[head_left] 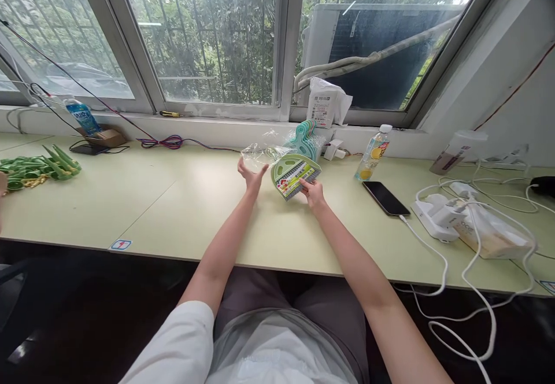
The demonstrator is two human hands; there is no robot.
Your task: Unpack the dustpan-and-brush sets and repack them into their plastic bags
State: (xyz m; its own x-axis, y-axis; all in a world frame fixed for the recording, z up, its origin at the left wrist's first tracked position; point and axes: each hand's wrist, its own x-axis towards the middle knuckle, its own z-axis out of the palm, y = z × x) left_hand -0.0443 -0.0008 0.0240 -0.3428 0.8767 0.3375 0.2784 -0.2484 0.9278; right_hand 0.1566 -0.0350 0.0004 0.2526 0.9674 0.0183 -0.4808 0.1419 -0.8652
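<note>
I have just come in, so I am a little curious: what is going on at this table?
A person at the table holds a green brush with a printed label in the right hand. The left hand is at some clear plastic wrapping beside it; how firmly it grips is hard to tell. Just behind are stacked teal pieces, and to the right a bottle and a phone.

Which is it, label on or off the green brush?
On. The printed label shows across the green brush, which the right hand holds.
</note>
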